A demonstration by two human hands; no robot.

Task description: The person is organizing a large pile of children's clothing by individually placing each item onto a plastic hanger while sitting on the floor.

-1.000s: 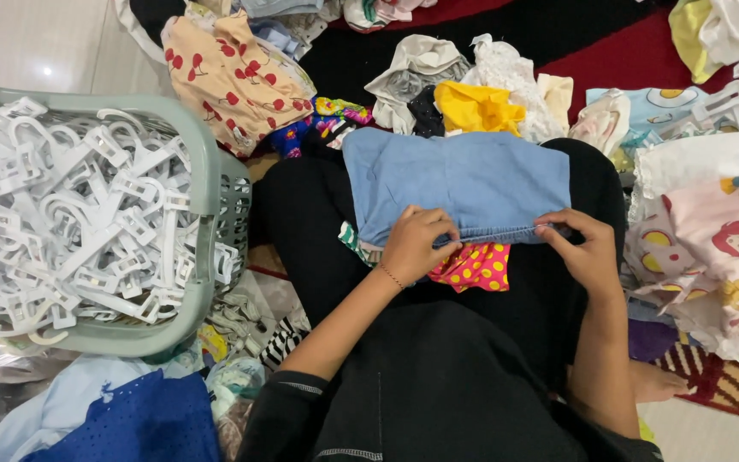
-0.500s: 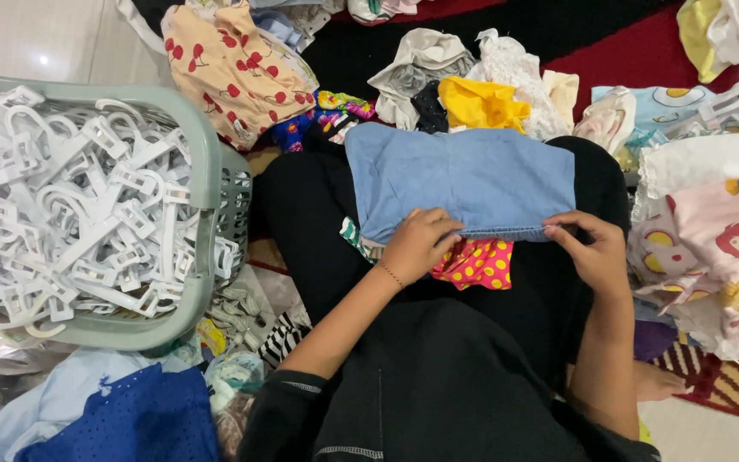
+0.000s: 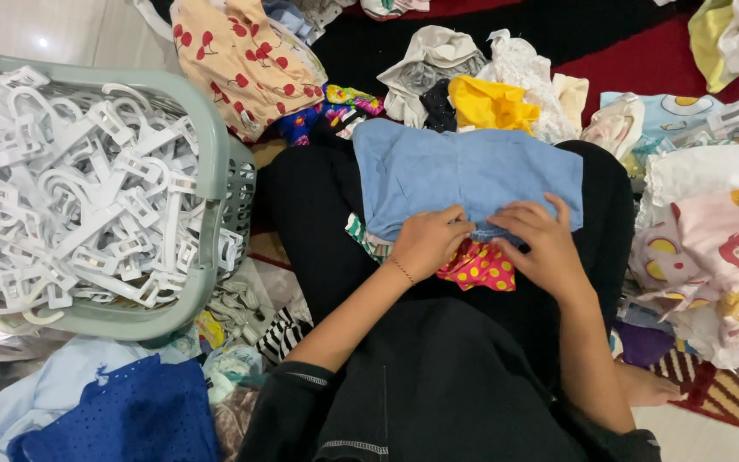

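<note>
A light blue denim garment (image 3: 464, 171) lies spread over my lap, which is covered by black trousers. My left hand (image 3: 429, 241) pinches its near hem with curled fingers. My right hand (image 3: 539, 246) rests flat on the same hem just to the right, fingers spread and close to the left hand. Under the hem a pink cloth with yellow dots (image 3: 479, 267) and a striped green cloth (image 3: 361, 237) stick out.
A grey-green laundry basket (image 3: 215, 154) full of white plastic hangers stands at the left. Piles of clothes surround me: cherry-print cloth (image 3: 237, 60), yellow cloth (image 3: 489, 103), pink cartoon-print cloth (image 3: 729, 248), blue mesh cloth (image 3: 121, 419). A red and black rug (image 3: 609, 43) lies beyond.
My right hand has slid left along the hem from the garment's right edge toward my left hand and now lies flat. The left hand has stayed put.
</note>
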